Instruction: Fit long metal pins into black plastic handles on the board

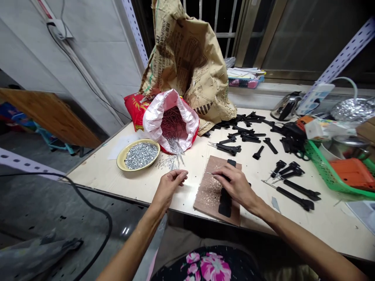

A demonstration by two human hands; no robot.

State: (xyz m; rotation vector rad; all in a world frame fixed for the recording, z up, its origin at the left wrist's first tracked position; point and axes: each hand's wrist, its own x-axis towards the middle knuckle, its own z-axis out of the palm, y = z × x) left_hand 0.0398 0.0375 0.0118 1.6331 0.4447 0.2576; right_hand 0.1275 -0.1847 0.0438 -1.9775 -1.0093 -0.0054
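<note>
My left hand (171, 185) hovers over the front of the table, thumb and fingertips pinched together; whatever lies between them is too small to make out. My right hand (236, 185) is closed over a brown wooden board (205, 199), holding a thin metal rod (209, 173) whose tip points left. Under that hand, a black strip (225, 203) of joined flat pieces lies along the board, with pale crumbs beside it. Left of my left hand stands a yellow bowl (120, 164) of small silvery metal pieces (142, 155). Thin metal rods (176, 147) spill from a red sack (170, 97) with a white lining.
Behind the red sack stands a large brown paper sack (211, 74). Black-handled tools (294, 197) with thin metal shafts lie to the right, and several black parts (249, 136) farther back. A green basket (325, 164) and a kettle (285, 106) stand at the right.
</note>
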